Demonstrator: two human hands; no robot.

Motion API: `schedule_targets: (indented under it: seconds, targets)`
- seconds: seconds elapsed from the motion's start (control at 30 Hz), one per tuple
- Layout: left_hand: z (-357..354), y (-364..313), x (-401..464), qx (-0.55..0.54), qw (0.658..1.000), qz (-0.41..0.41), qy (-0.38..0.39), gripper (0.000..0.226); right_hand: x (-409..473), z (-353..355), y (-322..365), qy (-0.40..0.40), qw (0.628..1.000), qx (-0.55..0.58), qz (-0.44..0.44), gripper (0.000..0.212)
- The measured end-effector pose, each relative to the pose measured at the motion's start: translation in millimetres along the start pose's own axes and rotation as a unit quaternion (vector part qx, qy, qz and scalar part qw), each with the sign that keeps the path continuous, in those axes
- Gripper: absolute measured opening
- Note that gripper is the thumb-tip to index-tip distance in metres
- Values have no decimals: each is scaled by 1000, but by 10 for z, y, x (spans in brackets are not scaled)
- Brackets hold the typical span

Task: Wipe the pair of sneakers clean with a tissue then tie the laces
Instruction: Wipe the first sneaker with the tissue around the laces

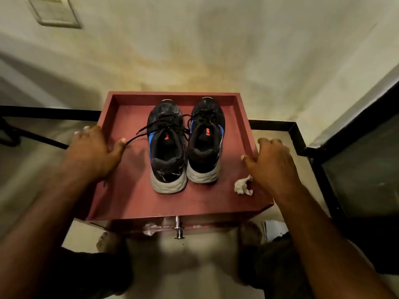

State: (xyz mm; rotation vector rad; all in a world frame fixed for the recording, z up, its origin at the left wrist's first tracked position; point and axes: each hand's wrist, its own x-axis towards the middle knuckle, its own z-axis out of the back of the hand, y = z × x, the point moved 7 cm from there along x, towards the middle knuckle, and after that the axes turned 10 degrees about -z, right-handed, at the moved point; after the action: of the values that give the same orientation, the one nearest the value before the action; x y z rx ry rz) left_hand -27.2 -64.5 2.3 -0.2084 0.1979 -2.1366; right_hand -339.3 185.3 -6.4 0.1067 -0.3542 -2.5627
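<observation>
While both hands grip the side walls of the red tray, the two sneakers stand side by side in its middle, toes pointing away from the person and heels toward the person, their long axes running front to back. The left sneaker and the right sneaker are black with blue at the sides, an orange mark on the tongue and thick grey soles, almost touching each other. Their black laces are loose; one end reaches toward the left hand. That hand is clamped on the left wall, thumb inside the tray. The right hand is clamped on the right wall. A crumpled white tissue lies on the tray floor just beside the right hand.
</observation>
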Motion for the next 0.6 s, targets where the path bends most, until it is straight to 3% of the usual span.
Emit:
schedule_targets:
  seconds: [0.13,0.2,0.6]
  targets:
    - [-380,594,-36,-2,977,137,166,66,94,-242,-242,125,985,-96,-72,43]
    - [-491,697,-55,-35,967,150,201,56,132,-312,-268,134,983,-105,-70,37]
    - [-550,725,35,87,967,107,215,49,150,-279,-258,91,989,-111,-47,32]
